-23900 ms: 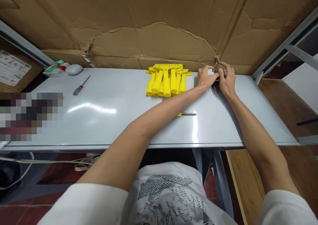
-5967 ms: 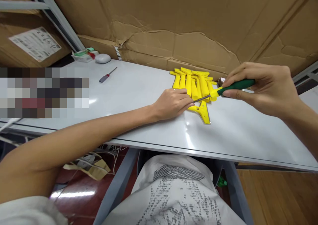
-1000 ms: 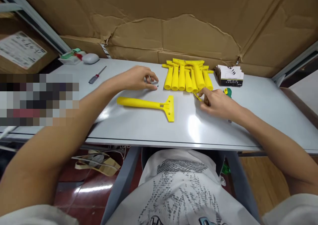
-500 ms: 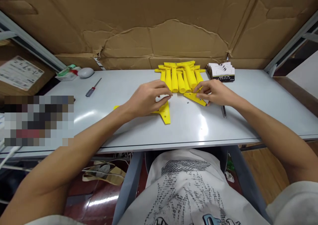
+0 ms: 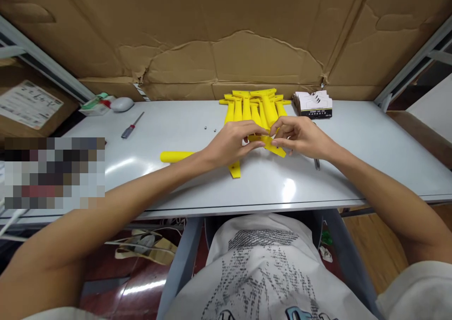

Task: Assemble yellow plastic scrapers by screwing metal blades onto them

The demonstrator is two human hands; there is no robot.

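Between my two hands, a flat yellow plate with a slanted end is tilted just above the table. My right hand pinches it from the right with thumb and forefinger. My left hand is closed around its left end; the fingertips partly hide that end. Under my left wrist lies a yellow scraper handle, its T-shaped head showing below the hand. Directly behind my hands is a pile of similar yellow scraper handles. Two tiny screws lie left of the pile.
A screwdriver lies at the left. Beside my right wrist is a dark, slim tool, partly covered. A stack of printed cards stands at the back right. A white mouse sits at the back left, before the cardboard wall.
My left hand has moved right to meet my right hand at the yellow plate. The plate has shifted left and slightly toward me. Two small screws now show where my left hand had been nearby.
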